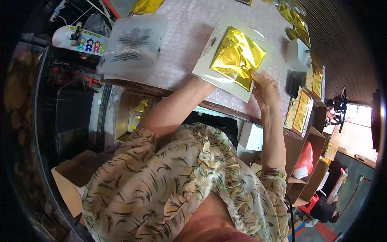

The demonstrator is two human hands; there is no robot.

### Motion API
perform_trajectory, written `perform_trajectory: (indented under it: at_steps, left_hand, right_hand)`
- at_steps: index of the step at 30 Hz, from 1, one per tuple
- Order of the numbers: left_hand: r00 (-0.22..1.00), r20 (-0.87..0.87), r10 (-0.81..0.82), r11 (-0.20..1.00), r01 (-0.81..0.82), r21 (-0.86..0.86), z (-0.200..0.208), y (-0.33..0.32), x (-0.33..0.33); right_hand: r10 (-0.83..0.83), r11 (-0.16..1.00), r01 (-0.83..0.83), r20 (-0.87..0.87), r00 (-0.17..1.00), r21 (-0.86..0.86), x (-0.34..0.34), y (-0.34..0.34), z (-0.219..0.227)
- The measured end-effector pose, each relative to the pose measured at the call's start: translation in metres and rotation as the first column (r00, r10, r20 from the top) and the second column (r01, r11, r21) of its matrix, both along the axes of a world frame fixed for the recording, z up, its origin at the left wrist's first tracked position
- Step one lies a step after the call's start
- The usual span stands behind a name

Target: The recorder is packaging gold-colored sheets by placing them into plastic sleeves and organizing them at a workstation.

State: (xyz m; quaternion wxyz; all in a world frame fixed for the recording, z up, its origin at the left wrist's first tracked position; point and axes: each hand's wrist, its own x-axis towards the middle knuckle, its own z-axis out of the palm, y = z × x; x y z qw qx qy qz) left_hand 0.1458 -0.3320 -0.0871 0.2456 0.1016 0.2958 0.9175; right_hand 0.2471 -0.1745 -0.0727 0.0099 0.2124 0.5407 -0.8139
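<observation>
By the table's [183,48] near edge, a gold foil packet [236,56] lies on a white card [205,60]

Crinkled and shiny, the packet rests on the card, which is turned so that one corner points toward the table's near edge. The right hand [267,89] pinches the packet's right side, thumb on the foil and the other fingers curled in; whether they grip the card too cannot be told. The left forearm [177,105] crosses the near edge and runs under the card, which hides the left hand, so the state of its fingers cannot be told.

At the table's near left corner lies a translucent plastic bag [131,48] with dark print. Another gold foil piece [147,5] is at the far edge, toward the left, and more gold foil [292,18] lies by the far right corner. Nearer along the right edge stands a white box [298,52], with a yellow sign [301,112] at the near right corner. Past that corner, a red and white bag [304,161] sits among cardboard boxes [312,183].
</observation>
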Motion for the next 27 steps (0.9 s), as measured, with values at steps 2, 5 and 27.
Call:
perform_trajectory:
  at_steps: [2,5,27]
  left_hand:
    - [0.993,-0.113,0.032,0.998,-0.038,-0.055,-0.012,0.005,0.0]
    - [0.993,-0.113,0.02,0.999,-0.025,-0.047,-0.019,0.007,0.003]
    - [0.988,-0.152,0.031,0.999,-0.025,0.038,-0.036,0.018,0.013]
  right_hand:
    - [-0.017,0.999,0.017,-0.023,1.0,-0.037,0.001,-0.001,-0.004]
    - [-0.132,0.991,0.129,-0.062,0.989,-0.046,0.0,-0.022,0.012]
    - [-0.268,0.955,0.241,-0.151,0.951,-0.174,-0.014,-0.065,-0.009]
